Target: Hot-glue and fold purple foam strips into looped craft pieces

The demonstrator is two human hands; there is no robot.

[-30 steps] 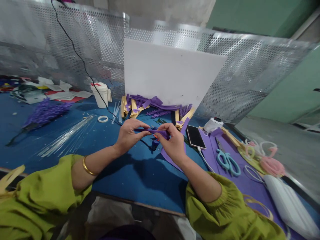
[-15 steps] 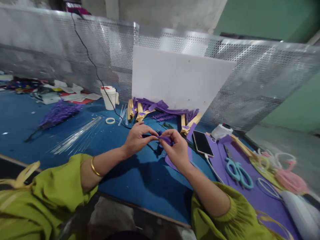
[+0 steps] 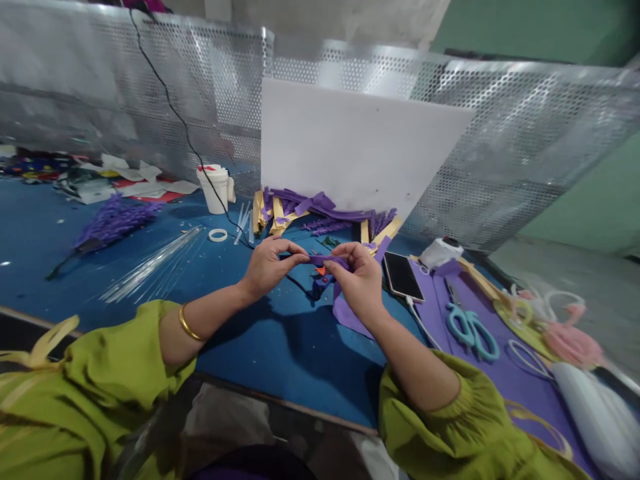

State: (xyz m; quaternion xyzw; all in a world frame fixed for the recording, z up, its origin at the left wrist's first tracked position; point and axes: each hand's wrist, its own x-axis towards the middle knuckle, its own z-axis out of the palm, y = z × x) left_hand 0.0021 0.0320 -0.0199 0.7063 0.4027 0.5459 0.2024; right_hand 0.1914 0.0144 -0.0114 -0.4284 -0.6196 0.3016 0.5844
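Note:
A narrow purple strip (image 3: 324, 259), fabric or thin foam by its look, stretches between my two hands above the blue table. My left hand (image 3: 270, 268) pinches its left end between thumb and fingertips. Its right part is gripped by my right hand (image 3: 364, 279), thumb and fingers pressed together, which hide part of it. Just beneath the strip lies a dark blue tool with orange parts (image 3: 323, 280), probably a glue gun, partly covered by my right hand. A flat purple piece (image 3: 350, 319) lies on the table under my right wrist.
To the right are a phone (image 3: 403, 276) on a cable and blue-handled scissors (image 3: 471, 328) on purple sheets. Small lavender bouquets (image 3: 273, 217) lie before a white board (image 3: 360, 147). Leftward are clear thin sticks (image 3: 155, 263), a tape roll (image 3: 218, 235), a white cup (image 3: 215, 190) and purple flowers (image 3: 117, 223).
My hands have drawn apart, so more of the purple strip shows between them. The orange parts of the tool below have come into sight. The whole view has shifted slightly.

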